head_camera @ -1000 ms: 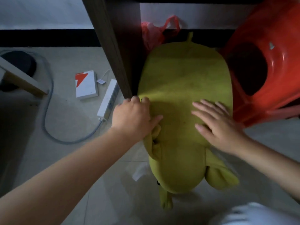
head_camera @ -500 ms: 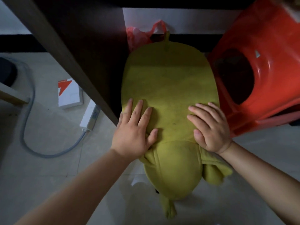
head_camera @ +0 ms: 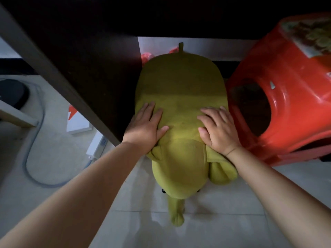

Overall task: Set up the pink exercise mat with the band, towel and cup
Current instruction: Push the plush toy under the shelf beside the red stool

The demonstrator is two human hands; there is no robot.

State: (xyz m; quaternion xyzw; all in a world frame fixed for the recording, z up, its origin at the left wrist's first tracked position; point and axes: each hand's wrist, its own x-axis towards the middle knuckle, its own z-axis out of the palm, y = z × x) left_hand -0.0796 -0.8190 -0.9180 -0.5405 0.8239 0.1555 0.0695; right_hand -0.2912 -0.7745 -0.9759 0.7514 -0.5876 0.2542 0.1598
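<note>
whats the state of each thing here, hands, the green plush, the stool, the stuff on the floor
left hand: flat, fingers straight, pressing on the plush
right hand: flat, fingers spread, pressing on the plush
green plush toy: lying on the floor, body pushed in under the dark desk
red plastic stool: tipped on its side, right of the plush
power strip: on the floor, cable attached
white box: lying flat, partly hidden by the desk panel

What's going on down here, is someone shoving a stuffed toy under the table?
A person is bent over a yellow-green plush toy lying on the tiled floor. Both hands lie flat on its back, the left hand by a dark table leg, the right hand next to a red plastic stool. The toy's far end reaches under the dark table. No pink mat, band, towel or cup is in view.
</note>
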